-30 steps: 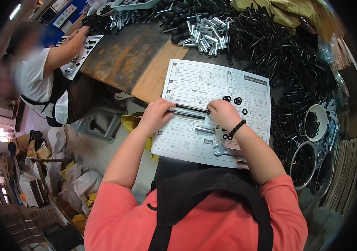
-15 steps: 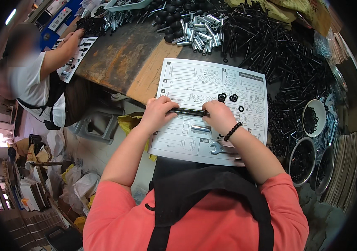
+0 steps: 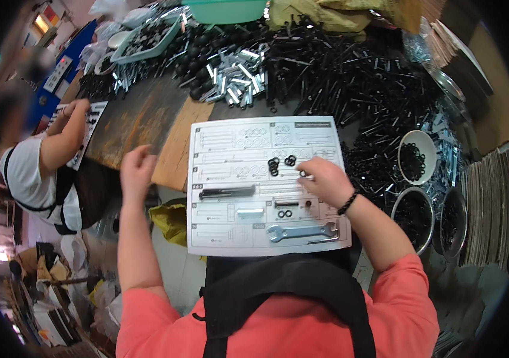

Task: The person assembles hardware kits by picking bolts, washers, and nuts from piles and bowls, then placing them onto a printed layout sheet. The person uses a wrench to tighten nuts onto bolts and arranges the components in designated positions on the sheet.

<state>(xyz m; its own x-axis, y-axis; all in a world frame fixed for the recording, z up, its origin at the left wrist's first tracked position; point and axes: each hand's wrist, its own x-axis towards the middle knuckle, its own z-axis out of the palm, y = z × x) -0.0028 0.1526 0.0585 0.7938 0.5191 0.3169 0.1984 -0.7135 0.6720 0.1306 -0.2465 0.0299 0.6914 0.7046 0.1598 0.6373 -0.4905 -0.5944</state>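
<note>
A printed white sheet (image 3: 224, 238) with part drawings lies before me on the table. My right hand (image 3: 326, 182) is over its right side, thumb and fingertips pinched at a black washer (image 3: 303, 173). Beside those fingers lie two small piles of black washers (image 3: 273, 167). My left hand (image 3: 138, 170) is off the sheet's left edge, raised and holding nothing, its fingers loosely apart. Long black bolts (image 3: 227, 192) lie together on the sheet. Below them are a silver sleeve (image 3: 250, 212), a short dark bolt (image 3: 286, 204), an open-ended wrench (image 3: 302, 231) and a hex key (image 3: 324, 241).
Loose black bolts (image 3: 350, 77) heap across the back and right, beside silver sleeves (image 3: 239, 77). Bowls of small black parts, one white (image 3: 402, 156) and others metal (image 3: 394, 218), stand right near stacked cardboard (image 3: 487, 209). A co-worker (image 3: 42, 155) sits at the left.
Both hands have let go of the black bolts, which now lie on the sheet. My left hand has moved left off the paper; my right has gone to the washers. The view has shifted.
</note>
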